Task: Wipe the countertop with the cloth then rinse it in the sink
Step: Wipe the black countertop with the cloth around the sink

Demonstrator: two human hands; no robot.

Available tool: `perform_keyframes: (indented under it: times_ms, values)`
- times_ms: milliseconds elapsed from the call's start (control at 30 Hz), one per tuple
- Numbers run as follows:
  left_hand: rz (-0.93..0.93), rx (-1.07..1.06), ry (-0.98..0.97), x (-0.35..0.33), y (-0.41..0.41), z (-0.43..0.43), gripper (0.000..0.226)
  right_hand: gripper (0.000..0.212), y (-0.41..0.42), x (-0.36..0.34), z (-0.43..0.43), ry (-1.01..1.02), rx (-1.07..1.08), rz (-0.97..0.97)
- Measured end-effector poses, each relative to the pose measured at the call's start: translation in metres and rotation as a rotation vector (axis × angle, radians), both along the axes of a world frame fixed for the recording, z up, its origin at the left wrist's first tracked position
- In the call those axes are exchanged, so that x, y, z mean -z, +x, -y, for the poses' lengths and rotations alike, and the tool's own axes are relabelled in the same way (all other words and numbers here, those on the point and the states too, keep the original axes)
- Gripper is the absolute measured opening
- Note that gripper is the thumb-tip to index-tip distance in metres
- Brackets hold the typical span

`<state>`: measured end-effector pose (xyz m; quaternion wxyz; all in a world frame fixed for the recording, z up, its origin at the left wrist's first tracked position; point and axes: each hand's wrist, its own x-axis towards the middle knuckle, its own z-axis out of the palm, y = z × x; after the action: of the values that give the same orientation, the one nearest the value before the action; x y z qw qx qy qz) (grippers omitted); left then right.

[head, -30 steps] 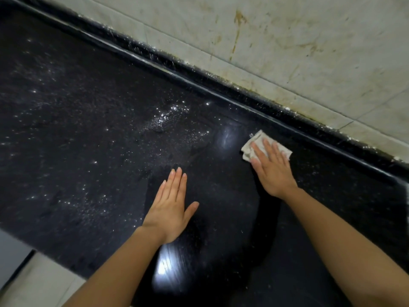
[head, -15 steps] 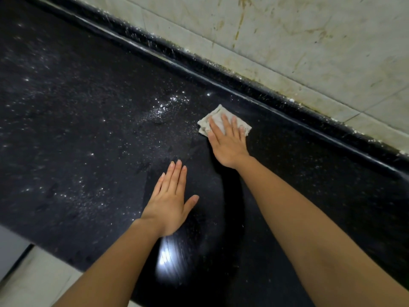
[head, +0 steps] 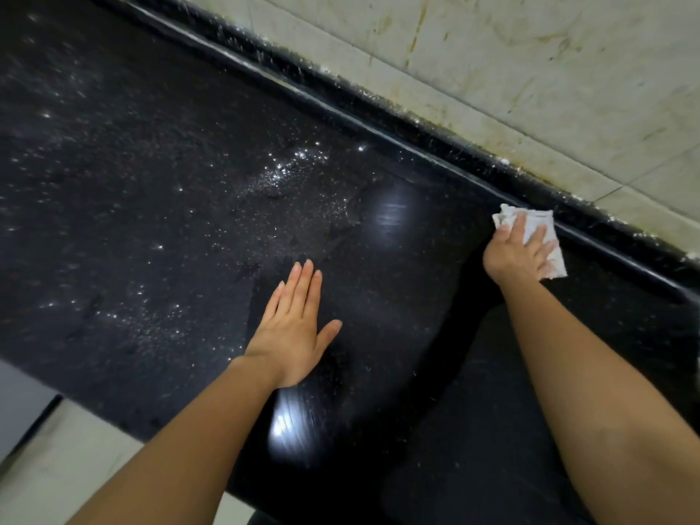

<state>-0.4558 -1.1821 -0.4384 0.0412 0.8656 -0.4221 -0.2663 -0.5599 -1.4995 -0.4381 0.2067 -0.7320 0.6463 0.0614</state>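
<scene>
A black speckled countertop (head: 159, 206) fills the view, wet in patches with glinting droplets. A small white cloth (head: 538, 221) lies flat on it at the far right, close to the raised black back edge. My right hand (head: 519, 252) presses down on the cloth with spread, straight fingers. My left hand (head: 295, 327) rests flat on the counter near the middle, fingers together and straight, holding nothing. No sink is in view.
A raised black ledge (head: 378, 108) runs along the back under a stained pale tiled wall (head: 530, 62). The counter's front edge crosses the lower left, with pale floor (head: 57, 467) beyond it.
My right hand has slid the cloth to the right along the back edge, after having swept it left half a second ago. My left hand has stayed flat in place.
</scene>
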Motion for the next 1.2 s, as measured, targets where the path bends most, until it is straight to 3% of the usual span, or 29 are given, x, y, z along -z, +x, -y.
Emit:
perform_keyframes:
  times_ms: [100,600,733,867,1067,1200]
  values:
    - [0.035,0.005,-0.002,0.001,-0.001,0.0,0.077,0.057,0.047,0.003,-0.013,0.063,0.043,0.019]
    - [0.074,0.012,0.006,0.003,-0.002,-0.001,0.073,0.064,0.221,-0.003,-0.085,0.209,-0.537,0.084]
    - [0.043,0.011,0.002,0.0,-0.001,-0.001,0.073,0.057,0.224,-0.003,-0.088,0.158,-0.771,0.092]
    - [0.057,0.04,0.006,-0.001,0.0,-0.001,0.074,0.052,0.204,-0.001,-0.077,-0.005,-0.853,0.058]
    - [0.106,-0.05,-0.094,0.012,-0.004,-0.005,0.072,0.052,0.176,0.0,-0.085,-0.086,-0.707,0.055]
    - [0.074,-0.042,-0.312,0.0,0.018,-0.009,0.06,0.052,0.154,-0.002,-0.091,-0.117,-0.686,0.023]
